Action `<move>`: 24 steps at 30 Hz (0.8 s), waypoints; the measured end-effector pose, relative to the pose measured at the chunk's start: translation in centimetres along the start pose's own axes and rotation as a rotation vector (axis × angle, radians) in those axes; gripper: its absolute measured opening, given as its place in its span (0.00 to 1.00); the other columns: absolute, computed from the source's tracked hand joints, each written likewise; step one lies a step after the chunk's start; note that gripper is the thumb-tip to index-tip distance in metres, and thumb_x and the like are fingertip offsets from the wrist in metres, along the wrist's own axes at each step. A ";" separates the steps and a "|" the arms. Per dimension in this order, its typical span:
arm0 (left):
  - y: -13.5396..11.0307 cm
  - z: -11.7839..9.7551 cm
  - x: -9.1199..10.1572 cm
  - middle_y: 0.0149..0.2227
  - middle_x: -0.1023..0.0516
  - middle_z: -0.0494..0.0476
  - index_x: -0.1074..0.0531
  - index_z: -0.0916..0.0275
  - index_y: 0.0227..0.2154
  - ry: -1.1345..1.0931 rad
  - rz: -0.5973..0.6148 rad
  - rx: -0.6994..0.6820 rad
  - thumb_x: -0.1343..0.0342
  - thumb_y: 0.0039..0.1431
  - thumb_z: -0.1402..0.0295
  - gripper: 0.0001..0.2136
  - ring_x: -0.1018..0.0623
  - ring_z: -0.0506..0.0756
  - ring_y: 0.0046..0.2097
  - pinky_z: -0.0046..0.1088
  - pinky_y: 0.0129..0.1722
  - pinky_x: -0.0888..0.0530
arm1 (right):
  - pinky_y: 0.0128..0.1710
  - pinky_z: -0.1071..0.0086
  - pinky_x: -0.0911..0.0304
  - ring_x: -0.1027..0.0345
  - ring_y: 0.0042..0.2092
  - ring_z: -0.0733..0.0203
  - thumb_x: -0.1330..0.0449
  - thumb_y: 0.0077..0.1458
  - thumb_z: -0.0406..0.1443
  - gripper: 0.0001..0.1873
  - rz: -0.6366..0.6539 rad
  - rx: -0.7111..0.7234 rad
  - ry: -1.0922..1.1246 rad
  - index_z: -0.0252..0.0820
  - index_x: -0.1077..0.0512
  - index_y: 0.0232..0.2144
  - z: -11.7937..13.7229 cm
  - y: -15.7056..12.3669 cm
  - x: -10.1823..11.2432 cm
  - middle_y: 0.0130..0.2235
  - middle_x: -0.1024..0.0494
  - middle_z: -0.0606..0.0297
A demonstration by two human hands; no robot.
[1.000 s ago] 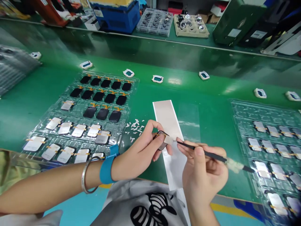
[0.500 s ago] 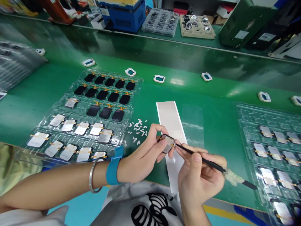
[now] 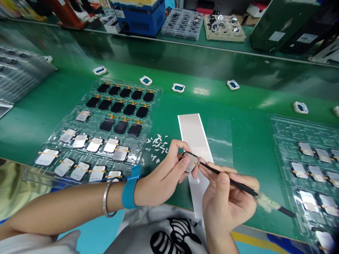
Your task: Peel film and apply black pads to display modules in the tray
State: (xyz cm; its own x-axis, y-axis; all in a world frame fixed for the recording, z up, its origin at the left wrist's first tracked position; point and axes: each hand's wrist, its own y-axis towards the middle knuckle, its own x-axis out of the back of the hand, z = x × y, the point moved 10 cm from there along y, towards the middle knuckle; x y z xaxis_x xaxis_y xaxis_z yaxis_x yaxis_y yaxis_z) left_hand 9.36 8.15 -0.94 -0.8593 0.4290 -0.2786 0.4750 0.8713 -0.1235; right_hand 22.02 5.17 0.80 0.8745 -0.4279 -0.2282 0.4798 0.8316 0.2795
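Between the thumb and fingers of my left hand [image 3: 164,173] is a small display panel [image 3: 191,164], its silver back facing up and its rim black. My right hand [image 3: 229,201] grips black tweezers [image 3: 241,186] with something pale wrapped round their rear part. The tweezer tips touch the panel's right edge, by a small orange tab. Beneath both hands runs a long white backing strip [image 3: 194,132]. Small white scraps [image 3: 157,144] lie scattered left of the strip. What the tweezer tips pinch, if anything, is too small to tell.
A clear tray [image 3: 79,123] on the left holds black and silver panels; another clear tray [image 3: 280,130] with silver panels lies right. Several small white frames [image 3: 178,88] line the back of the green bench. A shelf above bears a blue machine [image 3: 140,17] and parts boxes.
Both hands keep nearly the same pose, with the tweezers still at the panel's edge. The whole view has shifted slightly.
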 end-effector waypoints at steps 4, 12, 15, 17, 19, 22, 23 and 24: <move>0.1 -0.2 -0.1 0.32 0.35 0.49 0.47 0.58 0.42 -0.031 -0.004 -0.020 0.63 0.73 0.63 0.06 0.40 0.47 0.29 0.26 0.29 0.40 | 0.34 0.61 0.20 0.22 0.38 0.59 0.44 0.60 0.27 0.07 0.008 0.009 0.028 0.43 0.37 0.38 0.0 -0.1 -0.1 0.35 0.23 0.64; 0.1 0.0 0.3 0.30 0.35 0.48 0.48 0.58 0.41 0.001 -0.022 -0.017 0.62 0.73 0.62 0.06 0.39 0.47 0.26 0.24 0.25 0.40 | 0.36 0.62 0.20 0.23 0.38 0.61 0.45 0.60 0.27 0.08 0.024 0.040 -0.001 0.44 0.37 0.38 0.4 -0.2 -0.3 0.35 0.24 0.65; 0.2 -0.2 0.8 0.26 0.37 0.46 0.47 0.58 0.39 0.076 -0.046 -0.058 0.59 0.72 0.62 0.06 0.37 0.47 0.26 0.23 0.25 0.40 | 0.33 0.62 0.20 0.23 0.37 0.60 0.44 0.59 0.27 0.08 0.058 -0.001 0.054 0.43 0.37 0.38 -0.1 0.0 -0.4 0.36 0.23 0.64; 0.1 -0.5 1.3 0.24 0.38 0.44 0.47 0.59 0.39 0.133 -0.079 -0.081 0.56 0.71 0.63 0.07 0.37 0.47 0.26 0.23 0.25 0.39 | 0.31 0.60 0.20 0.23 0.37 0.58 0.44 0.59 0.27 0.07 0.039 -0.017 0.083 0.43 0.37 0.38 -0.2 0.3 -0.1 0.35 0.23 0.63; -0.2 -0.9 2.0 0.24 0.39 0.43 0.46 0.58 0.39 0.196 -0.097 -0.071 0.52 0.68 0.64 0.08 0.37 0.46 0.24 0.22 0.24 0.39 | 0.29 0.57 0.20 0.23 0.35 0.57 0.42 0.58 0.28 0.08 -0.022 0.023 0.078 0.41 0.37 0.38 0.2 0.7 0.5 0.34 0.23 0.63; -1.1 -2.7 4.9 0.23 0.38 0.42 0.46 0.58 0.39 0.421 -0.187 -0.099 0.50 0.66 0.63 0.09 0.36 0.47 0.23 0.21 0.22 0.38 | 0.28 0.54 0.21 0.24 0.32 0.56 0.38 0.54 0.29 0.09 -0.106 0.099 0.056 0.39 0.36 0.36 0.6 0.9 1.3 0.32 0.23 0.63; -1.6 -3.8 6.9 0.22 0.37 0.43 0.45 0.58 0.38 0.546 -0.266 -0.122 0.52 0.67 0.63 0.08 0.35 0.47 0.23 0.22 0.23 0.37 | 0.29 0.54 0.21 0.24 0.32 0.57 0.38 0.54 0.29 0.09 -0.105 0.103 0.044 0.39 0.36 0.36 0.4 0.9 1.4 0.32 0.23 0.63; -2.3 -5.0 9.2 0.22 0.35 0.44 0.45 0.58 0.38 0.671 -0.358 -0.144 0.54 0.68 0.62 0.07 0.34 0.48 0.23 0.22 0.24 0.35 | 0.31 0.55 0.20 0.24 0.33 0.59 0.39 0.56 0.30 0.09 -0.082 0.094 0.027 0.40 0.36 0.38 0.0 0.9 1.3 0.34 0.24 0.64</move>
State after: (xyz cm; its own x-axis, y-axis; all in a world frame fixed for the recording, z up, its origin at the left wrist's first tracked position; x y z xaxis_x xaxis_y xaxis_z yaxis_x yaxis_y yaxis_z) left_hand -0.62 11.26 1.59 -0.9087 0.1277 0.3975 0.1565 0.9868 0.0408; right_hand 23.63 5.37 0.72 0.8305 -0.4825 -0.2783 0.5553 0.7569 0.3446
